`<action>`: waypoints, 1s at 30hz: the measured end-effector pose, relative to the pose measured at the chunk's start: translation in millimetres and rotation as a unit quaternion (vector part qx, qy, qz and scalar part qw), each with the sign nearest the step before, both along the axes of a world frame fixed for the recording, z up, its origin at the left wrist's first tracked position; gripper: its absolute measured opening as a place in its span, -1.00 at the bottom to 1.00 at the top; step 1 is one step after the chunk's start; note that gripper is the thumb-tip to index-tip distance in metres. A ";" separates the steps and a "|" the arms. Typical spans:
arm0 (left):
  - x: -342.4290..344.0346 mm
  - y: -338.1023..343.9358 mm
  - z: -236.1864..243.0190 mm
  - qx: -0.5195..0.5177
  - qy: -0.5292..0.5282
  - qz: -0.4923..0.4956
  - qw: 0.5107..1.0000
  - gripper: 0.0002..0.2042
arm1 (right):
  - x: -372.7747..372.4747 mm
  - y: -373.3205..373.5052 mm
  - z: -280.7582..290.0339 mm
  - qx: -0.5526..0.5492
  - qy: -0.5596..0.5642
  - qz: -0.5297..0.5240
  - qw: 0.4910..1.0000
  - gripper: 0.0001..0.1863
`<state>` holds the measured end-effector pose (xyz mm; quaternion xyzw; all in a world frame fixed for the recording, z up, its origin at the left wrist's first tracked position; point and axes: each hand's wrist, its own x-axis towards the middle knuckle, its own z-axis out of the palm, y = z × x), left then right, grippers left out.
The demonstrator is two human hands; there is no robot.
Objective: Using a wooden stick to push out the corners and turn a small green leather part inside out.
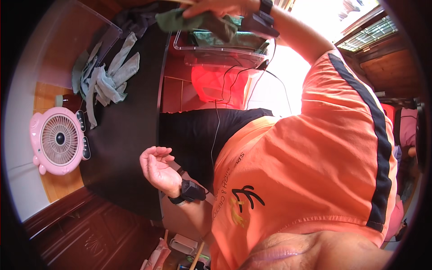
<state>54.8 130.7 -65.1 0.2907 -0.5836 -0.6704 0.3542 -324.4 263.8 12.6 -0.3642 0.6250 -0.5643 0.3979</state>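
Note:
At the top of the view my right hand point(220, 6) grips a dark green cloth point(180, 20), its fingers pressed over the fabric. Below that cloth is a clear plastic box point(220, 56) with more green cloths point(227, 38) in it. My left hand point(159, 171) is held beside the edge of the dark table point(130, 148), palm showing, its fingers loosely bent and apart, with nothing in it. Several light grey cloth pieces point(110, 81) lie in a loose heap on the table. Each wrist wears a black strap with a small black device.
A pink fan point(60, 138) stands at the left by the wall. Another clear plastic bin point(96, 22) is at the upper left. Thin black cables point(231, 83) hang near a red plastic container point(220, 83). Carved dark wood furniture point(94, 238) stands at the lower left.

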 end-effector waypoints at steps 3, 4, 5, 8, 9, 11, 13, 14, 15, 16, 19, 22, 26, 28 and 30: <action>-9.3 -2.8 -8.5 0.003 -0.008 0.000 1.000 -0.76 | -95.4 22.2 -58.5 0.128 0.075 -0.047 0.988 -0.74; -9.1 -2.7 -9.4 0.003 -0.010 -0.001 1.000 -0.76 | -122.8 32.2 -84.4 0.202 0.088 -0.041 0.974 -0.73; -6.0 -2.9 -10.2 0.001 -0.012 0.003 1.000 -0.76 | -128.2 35.6 -90.7 0.278 0.181 -0.023 0.943 -0.71; 9.5 -2.9 -4.0 -0.005 -0.015 0.028 0.999 -0.76 | -98.3 33.0 -63.2 0.335 0.358 0.017 0.871 -0.66; 2.3 -3.4 -11.1 -0.001 -0.010 0.009 1.000 -0.75 | -90.0 55.4 -54.0 0.339 0.434 0.004 0.835 -0.62; 12.8 -2.2 -0.1 0.002 -0.008 0.018 1.000 -0.75 | -146.8 48.1 -100.0 0.266 0.566 0.039 0.780 -0.57; 4.7 -8.1 -12.4 0.014 -0.008 0.013 1.000 -0.75 | -156.3 53.5 -107.3 0.271 0.596 0.057 0.754 -0.50; 10.2 -8.0 -11.4 0.028 -0.006 0.009 1.000 -0.75 | -125.0 41.3 -74.2 0.324 0.514 0.065 0.792 -0.47; 9.7 -6.6 -11.8 0.038 -0.002 -0.005 0.999 -0.75 | -111.3 43.8 -58.5 0.333 0.494 0.013 0.803 -0.49; 9.2 -4.7 -9.9 0.054 0.005 -0.009 0.998 -0.76 | -106.3 49.5 -47.6 0.341 0.472 -0.041 0.812 -0.51; 9.0 -3.1 -8.7 0.063 0.014 -0.020 0.998 -0.78 | -116.1 56.1 -53.3 0.324 0.695 -0.052 0.639 -0.61; 19.2 -6.4 -12.6 0.061 0.019 -0.024 0.998 -0.77 | -103.9 35.6 -53.7 0.341 0.711 -0.024 0.615 -0.65; 27.2 -7.9 -9.1 0.065 0.016 -0.031 0.997 -0.76 | -88.5 -2.2 -40.6 0.262 0.703 -0.076 0.657 -0.60; 29.7 -8.9 -2.2 0.060 0.020 -0.027 0.998 -0.76 | -63.6 -32.2 -21.1 0.186 0.656 -0.039 0.731 -0.55; 31.7 -9.6 0.2 0.060 0.042 -0.014 0.997 -0.78 | -20.2 -77.6 -13.4 0.025 0.551 0.044 0.833 -0.53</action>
